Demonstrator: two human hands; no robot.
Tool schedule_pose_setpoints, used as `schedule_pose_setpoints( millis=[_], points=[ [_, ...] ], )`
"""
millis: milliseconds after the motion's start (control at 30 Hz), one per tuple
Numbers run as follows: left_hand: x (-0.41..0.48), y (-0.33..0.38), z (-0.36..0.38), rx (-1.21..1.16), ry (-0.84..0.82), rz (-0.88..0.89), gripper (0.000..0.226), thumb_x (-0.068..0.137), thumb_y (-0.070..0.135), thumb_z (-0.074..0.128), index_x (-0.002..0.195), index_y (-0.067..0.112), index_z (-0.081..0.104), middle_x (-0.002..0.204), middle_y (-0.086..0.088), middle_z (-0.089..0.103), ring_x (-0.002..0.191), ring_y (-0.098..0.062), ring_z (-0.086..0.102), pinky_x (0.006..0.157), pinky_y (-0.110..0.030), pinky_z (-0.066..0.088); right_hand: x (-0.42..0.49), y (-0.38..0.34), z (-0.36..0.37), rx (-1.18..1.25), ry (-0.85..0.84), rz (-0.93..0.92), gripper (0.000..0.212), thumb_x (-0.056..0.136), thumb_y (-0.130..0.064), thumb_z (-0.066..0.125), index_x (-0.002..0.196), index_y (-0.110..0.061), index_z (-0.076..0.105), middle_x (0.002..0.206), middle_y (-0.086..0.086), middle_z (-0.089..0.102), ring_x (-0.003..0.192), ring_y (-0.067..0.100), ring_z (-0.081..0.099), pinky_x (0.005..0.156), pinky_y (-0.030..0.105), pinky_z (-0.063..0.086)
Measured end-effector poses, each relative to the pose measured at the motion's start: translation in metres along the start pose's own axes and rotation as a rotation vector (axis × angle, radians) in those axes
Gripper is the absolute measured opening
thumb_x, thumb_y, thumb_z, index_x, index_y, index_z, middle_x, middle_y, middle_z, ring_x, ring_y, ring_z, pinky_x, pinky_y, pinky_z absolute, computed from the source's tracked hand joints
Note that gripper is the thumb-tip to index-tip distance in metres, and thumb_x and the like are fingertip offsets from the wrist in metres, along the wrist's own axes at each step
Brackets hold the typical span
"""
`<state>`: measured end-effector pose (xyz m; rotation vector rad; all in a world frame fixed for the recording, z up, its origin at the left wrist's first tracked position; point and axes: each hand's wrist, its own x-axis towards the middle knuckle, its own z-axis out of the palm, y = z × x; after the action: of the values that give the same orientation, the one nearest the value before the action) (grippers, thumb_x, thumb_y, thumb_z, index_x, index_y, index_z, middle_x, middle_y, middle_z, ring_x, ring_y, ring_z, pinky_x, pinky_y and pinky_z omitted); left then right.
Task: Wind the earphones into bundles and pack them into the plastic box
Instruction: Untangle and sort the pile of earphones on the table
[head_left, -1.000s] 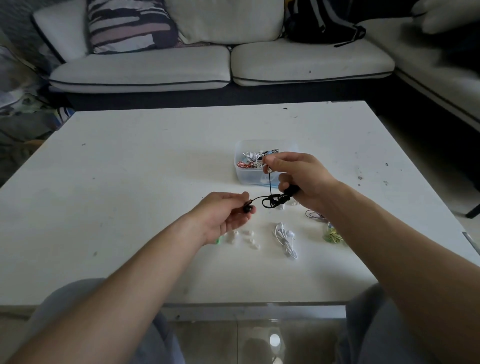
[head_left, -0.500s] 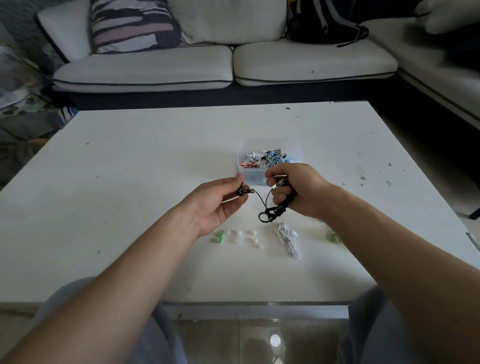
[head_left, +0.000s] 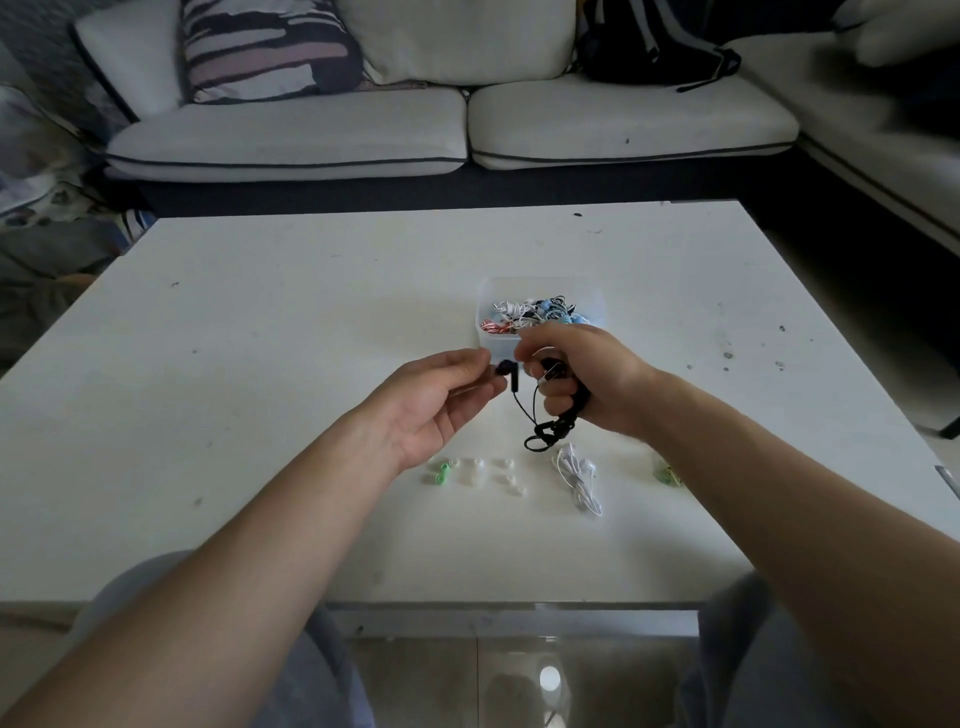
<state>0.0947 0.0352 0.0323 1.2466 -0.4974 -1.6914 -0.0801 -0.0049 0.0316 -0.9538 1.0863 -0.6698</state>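
- Head view, nearest you: white wired earphones (head_left: 579, 480) lie on the white table (head_left: 260, 389).
- Your left hand (head_left: 436, 402) pinches a bud of the black wired earphones (head_left: 553, 428); your right hand (head_left: 587, 382) grips their coil.
- Beyond, the clear plastic box (head_left: 491, 340) holds bundles.

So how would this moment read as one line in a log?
step: winding black earphones | left hand: pinches earbud | right hand: grips wound bundle | plastic box: holds bundles | white earphones: on table
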Motion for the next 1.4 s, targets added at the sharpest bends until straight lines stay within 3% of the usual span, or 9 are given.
schedule_pose_setpoints(
  millis=[200,333,567,633,733,900,1033,1167,1400],
  points=[
    [0.001,-0.001,-0.001,0.025,-0.019,-0.01,0.005,0.089,-0.001,0.064,0.092,0.003,0.066,0.076,-0.01,0.072,0.068,-0.017,0.073,0.066,-0.02,0.06,-0.001,0.006,0.008,-0.123,-0.015,-0.048,0.022,0.098,-0.026,0.057,0.081,-0.011,0.056,0.067,0.001,0.038,0.047,0.011,0.023,0.047,0.024,0.019],
    [0.003,-0.003,-0.003,0.139,0.0,0.035,0.008,0.089,0.0,0.066,0.096,0.004,0.068,0.081,-0.012,0.073,0.071,-0.019,0.073,0.065,-0.021,0.06,-0.003,0.002,0.007,0.029,0.011,-0.065,0.024,0.097,-0.023,0.059,0.076,-0.012,0.054,0.064,0.0,0.038,0.049,0.013,0.018,0.045,0.024,0.016],
    [0.008,-0.019,-0.002,0.615,0.034,0.162,0.012,0.098,0.021,0.06,0.091,0.014,0.067,0.096,-0.002,0.072,0.092,-0.022,0.068,0.083,-0.032,0.054,-0.004,-0.011,0.002,0.344,-0.015,-0.145,0.027,0.1,-0.022,0.052,0.074,-0.015,0.048,0.061,-0.003,0.036,0.051,0.012,0.01,0.037,0.019,0.018],
    [0.007,-0.028,0.003,0.522,-0.016,0.014,0.015,0.1,0.025,0.057,0.101,0.012,0.064,0.107,-0.005,0.072,0.104,-0.029,0.068,0.09,-0.042,0.053,-0.005,-0.013,0.001,0.405,-0.014,-0.168,0.028,0.1,-0.023,0.05,0.074,-0.015,0.047,0.06,-0.004,0.036,0.049,0.01,0.01,0.038,0.019,0.018],
    [0.001,-0.034,0.012,0.248,-0.142,-0.177,0.012,0.103,0.015,0.05,0.099,0.005,0.056,0.115,-0.023,0.069,0.091,-0.036,0.071,0.074,-0.038,0.061,-0.006,-0.015,0.0,0.456,-0.019,-0.183,0.027,0.101,-0.025,0.051,0.076,-0.014,0.048,0.061,-0.004,0.036,0.053,0.012,0.007,0.04,0.019,0.016],
    [-0.001,-0.027,0.018,0.151,-0.128,-0.187,0.016,0.102,0.011,0.049,0.092,0.006,0.06,0.085,-0.015,0.073,0.056,-0.012,0.062,0.048,-0.017,0.053,-0.005,-0.014,-0.006,0.478,0.0,-0.202,0.026,0.1,-0.025,0.052,0.076,-0.015,0.049,0.062,-0.005,0.037,0.049,0.01,0.011,0.043,0.02,0.016],
    [0.002,-0.015,0.01,0.04,-0.058,-0.158,0.014,0.101,0.016,0.053,0.094,0.004,0.058,0.077,-0.014,0.072,0.055,-0.013,0.066,0.049,-0.017,0.055,-0.003,-0.013,-0.013,0.462,0.033,-0.213,0.022,0.097,-0.021,0.053,0.076,-0.015,0.049,0.067,-0.004,0.037,0.047,0.01,0.017,0.044,0.021,0.022],
    [0.002,-0.006,0.004,-0.061,-0.019,-0.108,0.013,0.1,0.011,0.054,0.094,0.001,0.059,0.083,-0.018,0.073,0.07,-0.023,0.075,0.059,-0.023,0.06,0.0,-0.011,-0.014,0.238,0.106,-0.257,0.011,0.093,-0.01,0.061,0.082,-0.01,0.057,0.069,0.001,0.038,0.05,0.012,0.023,0.047,0.025,0.023],
    [-0.003,-0.002,0.004,0.032,-0.04,-0.081,0.019,0.099,0.013,0.057,0.106,-0.003,0.066,0.089,-0.014,0.075,0.076,-0.019,0.075,0.063,-0.021,0.06,-0.009,0.0,0.007,-0.586,0.015,-0.488,0.009,0.081,-0.019,0.082,0.081,-0.017,0.072,0.061,0.001,0.044,0.055,0.014,0.04,0.052,0.025,0.033]
  ],
)
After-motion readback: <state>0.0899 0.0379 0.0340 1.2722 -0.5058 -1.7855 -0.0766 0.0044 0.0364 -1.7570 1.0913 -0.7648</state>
